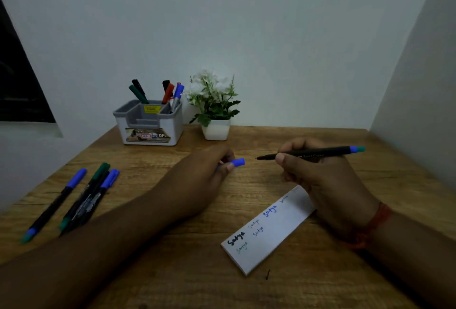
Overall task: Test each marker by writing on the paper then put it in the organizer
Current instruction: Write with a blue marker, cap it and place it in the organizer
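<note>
Right grip [318, 173] clamped on uncapped marker [311, 154] lying level, tip pointing left, left grip [209, 170] pinching blue cap [238, 162], organizer [150, 126] holding five markers upright.

The paper [267, 231] carries the handwritten word "Satya" several times, in black, blue and green. The organizer [148, 123] bears a front sticker ending in "OP"; its yellow label is too blurred to read. The marker [313, 154] barrel's print is illegible.

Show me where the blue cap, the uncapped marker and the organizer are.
blue cap [238, 162], head view, on its exposed end.
uncapped marker [320, 153], head view, mid barrel.
organizer [172, 131], head view, white front wall.
</note>
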`<state>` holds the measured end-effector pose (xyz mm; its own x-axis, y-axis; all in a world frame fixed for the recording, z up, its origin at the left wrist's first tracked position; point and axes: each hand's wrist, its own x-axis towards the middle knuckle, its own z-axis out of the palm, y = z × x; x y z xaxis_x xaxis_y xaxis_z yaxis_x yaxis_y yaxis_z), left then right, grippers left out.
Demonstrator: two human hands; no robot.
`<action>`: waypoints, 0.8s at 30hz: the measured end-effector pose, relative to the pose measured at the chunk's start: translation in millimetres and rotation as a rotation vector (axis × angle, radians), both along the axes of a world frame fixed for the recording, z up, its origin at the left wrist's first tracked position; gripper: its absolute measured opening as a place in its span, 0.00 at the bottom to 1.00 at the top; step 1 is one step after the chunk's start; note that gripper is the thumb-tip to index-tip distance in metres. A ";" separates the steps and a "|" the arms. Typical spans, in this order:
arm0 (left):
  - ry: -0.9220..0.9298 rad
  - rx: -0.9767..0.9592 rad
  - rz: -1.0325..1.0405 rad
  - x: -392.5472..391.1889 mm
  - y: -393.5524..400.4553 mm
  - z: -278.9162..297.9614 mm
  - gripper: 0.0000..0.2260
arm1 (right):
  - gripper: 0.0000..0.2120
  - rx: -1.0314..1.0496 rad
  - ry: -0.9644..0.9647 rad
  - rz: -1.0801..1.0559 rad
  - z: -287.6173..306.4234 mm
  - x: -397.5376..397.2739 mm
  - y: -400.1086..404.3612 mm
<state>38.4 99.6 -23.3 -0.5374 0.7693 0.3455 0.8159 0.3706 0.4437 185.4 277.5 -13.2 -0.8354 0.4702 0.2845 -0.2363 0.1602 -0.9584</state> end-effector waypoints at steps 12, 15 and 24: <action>-0.054 0.039 -0.062 13.4 2.8 0.9 0.06 | 0.07 -0.014 0.025 0.078 -2.6 0.6 6.2; -0.045 0.032 -0.079 15.3 2.4 1.3 0.04 | 0.07 -0.007 0.027 0.104 -4.3 0.3 5.0; 0.007 0.030 -0.132 21.3 3.4 3.4 0.03 | 0.12 -0.131 -0.022 0.288 -2.9 -0.9 -1.1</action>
<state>59.7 103.0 -19.9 -0.4300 0.8222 0.3729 0.8597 0.2469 0.4471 184.4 276.3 -16.1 -0.9450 0.2446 0.2171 -0.2325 -0.0356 -0.9719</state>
